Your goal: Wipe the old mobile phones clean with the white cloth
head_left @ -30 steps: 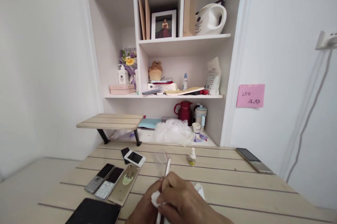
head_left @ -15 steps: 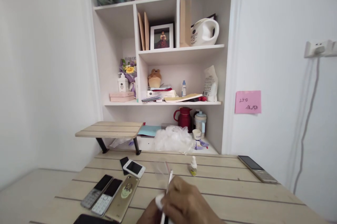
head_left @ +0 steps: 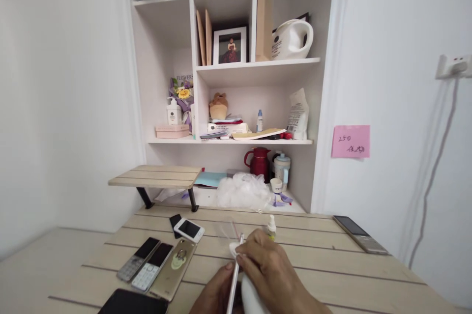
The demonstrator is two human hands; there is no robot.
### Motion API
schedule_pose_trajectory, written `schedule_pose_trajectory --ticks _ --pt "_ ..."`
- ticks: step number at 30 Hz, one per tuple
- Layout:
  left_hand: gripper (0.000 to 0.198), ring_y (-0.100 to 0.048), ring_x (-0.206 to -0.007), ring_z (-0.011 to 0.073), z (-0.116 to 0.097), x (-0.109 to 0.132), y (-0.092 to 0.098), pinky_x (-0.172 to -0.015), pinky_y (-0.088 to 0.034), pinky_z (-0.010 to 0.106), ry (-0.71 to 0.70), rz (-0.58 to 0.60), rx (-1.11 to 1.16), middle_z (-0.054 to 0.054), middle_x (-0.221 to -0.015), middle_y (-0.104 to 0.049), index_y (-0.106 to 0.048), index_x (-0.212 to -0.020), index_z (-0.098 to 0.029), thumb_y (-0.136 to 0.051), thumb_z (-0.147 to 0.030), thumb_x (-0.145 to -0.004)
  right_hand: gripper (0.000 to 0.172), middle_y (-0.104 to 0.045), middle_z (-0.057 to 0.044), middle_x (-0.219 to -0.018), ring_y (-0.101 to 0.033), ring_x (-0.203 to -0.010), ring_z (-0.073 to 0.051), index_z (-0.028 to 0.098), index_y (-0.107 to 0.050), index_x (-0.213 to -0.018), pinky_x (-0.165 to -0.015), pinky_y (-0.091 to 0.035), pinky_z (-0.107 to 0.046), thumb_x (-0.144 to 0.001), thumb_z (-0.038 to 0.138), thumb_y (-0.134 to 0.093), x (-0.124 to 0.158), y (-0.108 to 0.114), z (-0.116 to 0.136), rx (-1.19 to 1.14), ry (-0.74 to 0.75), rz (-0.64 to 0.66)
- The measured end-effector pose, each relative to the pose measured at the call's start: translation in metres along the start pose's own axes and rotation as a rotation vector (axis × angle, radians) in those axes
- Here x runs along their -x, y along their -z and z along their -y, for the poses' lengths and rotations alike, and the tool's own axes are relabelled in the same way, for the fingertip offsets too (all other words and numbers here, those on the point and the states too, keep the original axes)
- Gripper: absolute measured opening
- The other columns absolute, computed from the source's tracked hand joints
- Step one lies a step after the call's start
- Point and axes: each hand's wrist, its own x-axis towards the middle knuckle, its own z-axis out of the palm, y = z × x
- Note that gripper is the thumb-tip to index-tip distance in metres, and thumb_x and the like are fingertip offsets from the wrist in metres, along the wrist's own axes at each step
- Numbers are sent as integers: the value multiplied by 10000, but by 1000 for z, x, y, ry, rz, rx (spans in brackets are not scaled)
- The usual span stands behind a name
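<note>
My left hand (head_left: 216,289), at the bottom middle of the head view, is closed on a thin phone (head_left: 233,282) tilted on edge, so that mostly its silver-white side shows. Beyond it, the fingers of my right hand (head_left: 265,260) pinch a small white cotton pad (head_left: 233,249) against the upper part of that edge. A smooth white object (head_left: 252,297) shows below my right hand; its kind I cannot make out. Partly covered by my right hand's knuckles, a small spray bottle (head_left: 272,225) stands upright behind. A clear plastic bag (head_left: 225,228) lies just past the phone.
Left on the slatted table (head_left: 324,267) lie two keypad phones (head_left: 153,267), a gold phone (head_left: 173,270), a white phone (head_left: 189,229) and a black device (head_left: 132,302). Another phone (head_left: 359,235) rests at right. Behind are a small raised stand (head_left: 155,176) and shelves (head_left: 258,66).
Both hands have moved up and away from me with the phone. The cotton pad has gone from the phone's lower part to near its top end. The view has shifted slightly.
</note>
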Motion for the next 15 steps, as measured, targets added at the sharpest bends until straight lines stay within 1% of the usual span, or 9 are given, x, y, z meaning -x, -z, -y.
schedule_pose_trajectory --ticks 1,4,5,6,7,9,11,12,15 --pt "327 -615 -1018 222 1 -1 1 -847 -542 426 13 -9 5 85 -1222 -601 -579 -1198 -196 -581 -353 -910 232 -584 -41 -873 -597 -814 -155 194 -685 -861 -755 -468 -277 -980 201 -486 1 1 1 -8 4 20" --pt "312 -631 -942 197 1 -2 5 -797 -556 395 47 -38 28 76 -1157 -624 -590 -1163 -176 -573 -365 -915 160 -617 -13 -919 -607 -866 -134 225 -691 -864 -775 -468 -232 -945 176 -562 3 2 6 -111 136 221" --pt "286 -637 -884 178 1 -2 7 -755 -559 364 60 -50 36 64 -1094 -643 -606 -1121 -170 -571 -367 -916 152 -624 -7 -925 -609 -872 -131 233 -695 -877 -779 -469 -225 -944 180 -570 3 2 6 -134 161 258" --pt "260 -638 -806 160 2 -3 9 -698 -556 326 74 -61 43 50 -1001 -660 -624 -1060 -157 -575 -366 -914 157 -625 -7 -919 -610 -867 -132 237 -699 -892 -780 -472 -228 -952 189 -562 3 1 6 -138 154 255" --pt "240 -630 -721 143 3 -4 10 -633 -540 288 90 -70 49 33 -892 -664 -639 -987 -144 -583 -364 -908 171 -623 -13 -913 -610 -861 -138 236 -701 -912 -782 -475 -242 -965 198 -543 3 0 4 -124 118 216" --pt "238 -585 -575 114 5 -6 12 -525 -489 239 119 -83 56 0 -713 -631 -646 -860 -138 -592 -366 -901 201 -612 -32 -909 -610 -849 -157 225 -701 -942 -789 -478 -280 -982 205 -505 2 -2 1 -74 13 81" --pt "258 -561 -529 100 6 -7 13 -503 -475 234 127 -86 70 -19 -671 -615 -638 -846 -138 -586 -384 -904 212 -605 -37 -889 -609 -832 -164 217 -704 -932 -775 -480 -295 -982 200 -498 2 -2 0 -51 -30 17" --pt "260 -570 -538 103 7 -6 14 -517 -483 240 123 -87 80 -20 -681 -623 -637 -860 -144 -583 -395 -903 207 -610 -35 -890 -611 -833 -162 219 -707 -922 -771 -483 -289 -975 191 -508 2 -1 3 -65 -10 48" --pt "244 -625 -595 144 7 -2 16 -552 -502 255 104 -96 116 7 -662 -647 -656 -835 -174 -608 -410 -875 174 -655 -3 -945 -624 -880 -139 249 -718 -905 -787 -488 -242 -931 148 -579 3 4 14 -176 115 279"
